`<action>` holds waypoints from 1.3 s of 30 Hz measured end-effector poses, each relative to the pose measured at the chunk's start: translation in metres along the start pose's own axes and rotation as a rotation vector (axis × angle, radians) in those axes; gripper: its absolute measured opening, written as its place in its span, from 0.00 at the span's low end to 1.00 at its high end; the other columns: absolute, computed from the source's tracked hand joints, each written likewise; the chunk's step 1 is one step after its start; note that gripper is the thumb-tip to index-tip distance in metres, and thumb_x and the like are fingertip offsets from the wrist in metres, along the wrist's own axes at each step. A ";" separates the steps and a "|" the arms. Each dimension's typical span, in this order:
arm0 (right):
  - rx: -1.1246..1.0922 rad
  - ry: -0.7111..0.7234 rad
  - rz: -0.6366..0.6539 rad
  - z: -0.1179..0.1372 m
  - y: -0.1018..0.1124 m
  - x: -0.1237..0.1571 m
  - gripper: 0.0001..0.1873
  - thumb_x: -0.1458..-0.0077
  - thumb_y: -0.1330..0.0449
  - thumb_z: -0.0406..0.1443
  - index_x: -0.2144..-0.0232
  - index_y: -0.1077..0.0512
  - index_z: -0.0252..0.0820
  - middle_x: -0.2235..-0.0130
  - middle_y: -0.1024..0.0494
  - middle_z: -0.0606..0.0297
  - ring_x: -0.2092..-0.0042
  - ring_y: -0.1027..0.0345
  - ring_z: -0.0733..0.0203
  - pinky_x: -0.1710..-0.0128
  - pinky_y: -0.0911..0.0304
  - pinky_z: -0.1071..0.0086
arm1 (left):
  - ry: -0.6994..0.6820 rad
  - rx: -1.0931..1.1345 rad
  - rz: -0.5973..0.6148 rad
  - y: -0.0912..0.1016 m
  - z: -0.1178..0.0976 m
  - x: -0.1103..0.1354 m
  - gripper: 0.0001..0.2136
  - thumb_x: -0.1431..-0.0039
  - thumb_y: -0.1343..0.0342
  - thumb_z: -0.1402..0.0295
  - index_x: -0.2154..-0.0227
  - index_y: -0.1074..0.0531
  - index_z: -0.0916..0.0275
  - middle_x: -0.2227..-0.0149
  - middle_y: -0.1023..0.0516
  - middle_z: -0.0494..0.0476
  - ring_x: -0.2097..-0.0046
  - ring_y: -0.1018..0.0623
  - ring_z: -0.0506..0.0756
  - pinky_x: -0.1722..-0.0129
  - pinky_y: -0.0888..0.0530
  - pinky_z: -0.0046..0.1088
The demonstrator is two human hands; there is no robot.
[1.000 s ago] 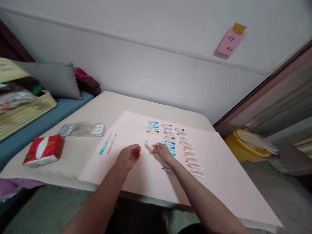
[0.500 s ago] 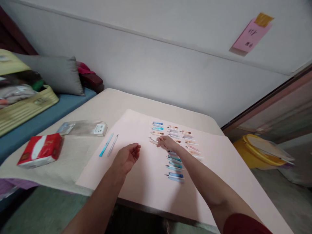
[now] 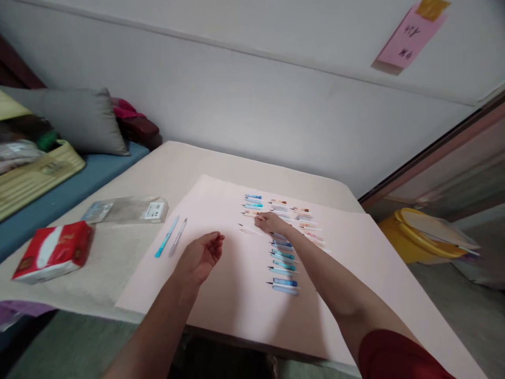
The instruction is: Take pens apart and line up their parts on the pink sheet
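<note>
My left hand point(image 3: 204, 255) hovers over the pink sheet, fingers loosely curled, palm partly showing and nothing in it. My right hand point(image 3: 271, 223) is closed at the fingertips, beside the right end of a brown pen point(image 3: 251, 213); whether the fingertips grip anything is hidden. Just below them lies a thin white pen part with a dark tip point(image 3: 248, 228). Under my right forearm runs a column of blue and teal pens point(image 3: 283, 255), some partly covered. More brown and pale pens point(image 3: 302, 210) form columns farther right. A light blue pen point(image 3: 167, 237) and a clear pen barrel point(image 3: 178, 238) lie left of my left hand.
The pink sheet point(image 3: 221, 295) covers much of the beige table point(image 3: 177, 163). A clear plastic packet point(image 3: 128, 209) and a red tissue pack point(image 3: 53, 251) lie on the left. A yellow bucket point(image 3: 406, 242) stands beyond the right edge; a white wall point(image 3: 236, 105) rises behind.
The white pen part at my right fingertips now lies on the sheet, and my right hand has shifted slightly up toward the brown pen. My left hand stays nearly still. The view has shifted slightly.
</note>
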State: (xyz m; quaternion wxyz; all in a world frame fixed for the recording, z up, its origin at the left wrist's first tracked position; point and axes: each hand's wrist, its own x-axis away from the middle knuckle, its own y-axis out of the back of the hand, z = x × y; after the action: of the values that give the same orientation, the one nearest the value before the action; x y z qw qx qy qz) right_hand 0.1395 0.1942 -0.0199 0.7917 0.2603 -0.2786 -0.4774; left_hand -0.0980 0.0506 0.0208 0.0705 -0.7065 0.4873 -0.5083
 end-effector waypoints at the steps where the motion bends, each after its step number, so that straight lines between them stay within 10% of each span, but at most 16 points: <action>1: 0.026 0.001 -0.010 0.000 0.000 -0.002 0.08 0.59 0.43 0.36 0.84 0.37 0.40 0.82 0.36 0.73 0.77 0.46 0.69 0.76 0.51 0.75 | -0.003 -0.001 0.003 0.000 0.000 0.000 0.04 0.52 0.42 0.79 0.71 0.29 0.69 0.69 0.25 0.60 0.74 0.26 0.47 0.78 0.28 0.20; 26: 0.729 0.090 -0.072 0.026 -0.050 0.012 0.15 0.48 0.44 0.39 0.58 0.31 0.40 0.55 0.29 0.56 0.53 0.40 0.54 0.60 0.45 0.69 | -0.005 0.034 0.005 -0.001 -0.007 0.006 0.04 0.53 0.42 0.79 0.72 0.29 0.69 0.70 0.25 0.59 0.74 0.27 0.47 0.78 0.28 0.19; 39: 0.920 0.122 -0.132 0.025 -0.058 0.014 0.16 0.40 0.56 0.34 0.57 0.31 0.36 0.57 0.28 0.49 0.54 0.39 0.51 0.59 0.46 0.63 | -0.009 0.021 0.008 -0.002 -0.008 0.010 0.04 0.52 0.42 0.79 0.72 0.30 0.69 0.70 0.25 0.59 0.74 0.27 0.46 0.78 0.28 0.19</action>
State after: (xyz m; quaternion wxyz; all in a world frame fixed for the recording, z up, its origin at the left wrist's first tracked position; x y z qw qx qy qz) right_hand 0.0922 0.1540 -0.0392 0.5770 0.6290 -0.3971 -0.3374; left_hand -0.1029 0.0476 0.0326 0.0824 -0.7059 0.4845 -0.5101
